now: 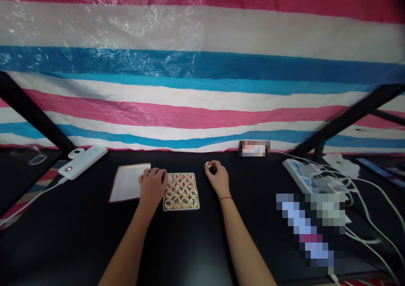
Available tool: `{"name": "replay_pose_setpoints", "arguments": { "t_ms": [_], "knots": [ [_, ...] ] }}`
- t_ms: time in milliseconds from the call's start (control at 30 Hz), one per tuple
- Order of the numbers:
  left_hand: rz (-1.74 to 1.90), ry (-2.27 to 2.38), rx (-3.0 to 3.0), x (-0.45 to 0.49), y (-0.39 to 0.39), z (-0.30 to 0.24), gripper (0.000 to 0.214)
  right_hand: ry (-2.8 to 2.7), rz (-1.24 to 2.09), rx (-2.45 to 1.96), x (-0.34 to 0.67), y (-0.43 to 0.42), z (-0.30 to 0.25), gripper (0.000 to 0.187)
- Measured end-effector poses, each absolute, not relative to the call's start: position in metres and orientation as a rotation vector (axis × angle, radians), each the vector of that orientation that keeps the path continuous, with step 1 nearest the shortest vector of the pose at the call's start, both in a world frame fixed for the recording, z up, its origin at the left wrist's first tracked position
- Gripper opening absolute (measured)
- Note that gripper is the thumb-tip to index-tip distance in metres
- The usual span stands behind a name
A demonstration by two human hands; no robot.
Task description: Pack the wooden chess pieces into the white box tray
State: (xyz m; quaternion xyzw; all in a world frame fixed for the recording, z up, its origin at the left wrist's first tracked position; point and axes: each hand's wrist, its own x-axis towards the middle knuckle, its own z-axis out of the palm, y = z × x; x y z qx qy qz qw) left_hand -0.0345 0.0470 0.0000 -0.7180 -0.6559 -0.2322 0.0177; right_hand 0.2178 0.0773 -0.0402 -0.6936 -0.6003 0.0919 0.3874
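On the black counter [177,248], a shallow white box [181,209] is sitting between the person's forearms, and rows of round pieces [184,192] are filling it face up, so that their characters, black ones nearest and red ones behind, are showing. The right hand [219,178] is pinching a loose red-marked piece [208,165] between thumb and fingers, just right of the box, a grip that is leaving its face uncovered. The left hand [153,184] is bending its fingers over the box's far-left corner, perhaps steadying it; from where I am standing, I cannot tell whether those fingers are closing on anything. Beside it, an open lid [126,182] is lying with its pale inside upward, probably resting there to be out of the way. The pieces are looking like smooth, cream-coloured discs, thick and squat, pressing snugly against one another. Beyond the counter, a striped plastic sheet [202,24] is hanging, woven-looking and wrinkled, catching glints of light. Off to the right, white cables [363,197] are looping around a power strip [297,174].
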Motion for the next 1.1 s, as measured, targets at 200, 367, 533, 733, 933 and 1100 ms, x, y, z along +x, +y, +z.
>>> {"name": "replay_pose_setpoints", "arguments": {
  "t_ms": [200,367,533,733,933,1100],
  "knots": [
    [-0.679,-2.039,-2.271,-0.0304,0.0464,0.0007,0.024,-1.552,0.231,-1.760,0.2185,0.0778,-0.0405,0.021],
    [-0.642,-2.084,-2.257,-0.0286,0.0466,0.0011,0.024,-1.546,0.246,-1.755,0.2187,0.0769,-0.0386,0.022],
    [-0.626,-2.085,-2.238,-0.0287,0.0466,0.0008,0.024,-1.527,0.253,-1.756,0.2180,0.0763,-0.0376,0.021],
    [-0.638,-2.083,-2.242,-0.0283,0.0464,0.0008,0.024,-1.521,0.252,-1.756,0.2176,0.0766,-0.0380,0.020],
    [-0.612,-2.102,-2.246,-0.0273,0.0461,0.0021,0.024,-1.524,0.265,-1.758,0.2184,0.0771,-0.0394,0.018],
    [-0.600,-2.115,-2.244,-0.0272,0.0451,0.0029,0.024,-1.526,0.255,-1.764,0.2174,0.0763,-0.0383,0.017]
  ]
}}
